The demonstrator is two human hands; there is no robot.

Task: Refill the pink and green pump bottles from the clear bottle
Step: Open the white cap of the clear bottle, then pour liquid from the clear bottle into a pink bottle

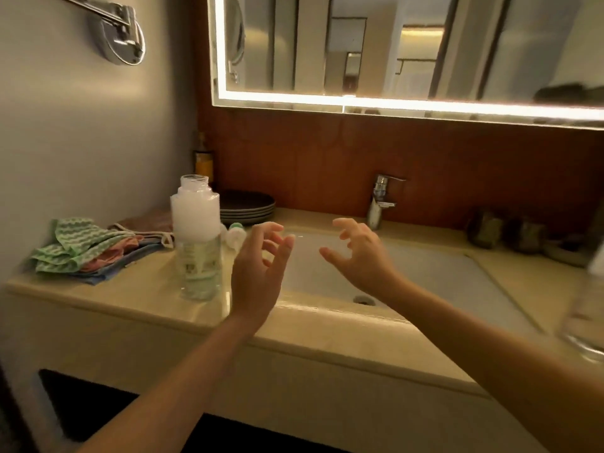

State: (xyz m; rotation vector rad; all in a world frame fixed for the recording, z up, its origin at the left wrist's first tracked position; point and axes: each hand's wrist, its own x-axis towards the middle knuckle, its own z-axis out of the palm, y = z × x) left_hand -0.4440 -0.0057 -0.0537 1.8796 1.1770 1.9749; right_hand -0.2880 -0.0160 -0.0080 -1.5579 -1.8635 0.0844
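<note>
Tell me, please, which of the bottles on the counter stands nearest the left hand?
The uncapped bottle with the white upper half, upright just left of the left hand; the amber bottle stands far back in the corner by the wall.

No legible txt anywhere. Open-necked bottle (196,256) on counter (130,289) has a greenish printed label, print too blurred to read. Small amber bottle (204,161) at back w/ yellow label: also unreadable. No nos., brands or signs made out.
</note>
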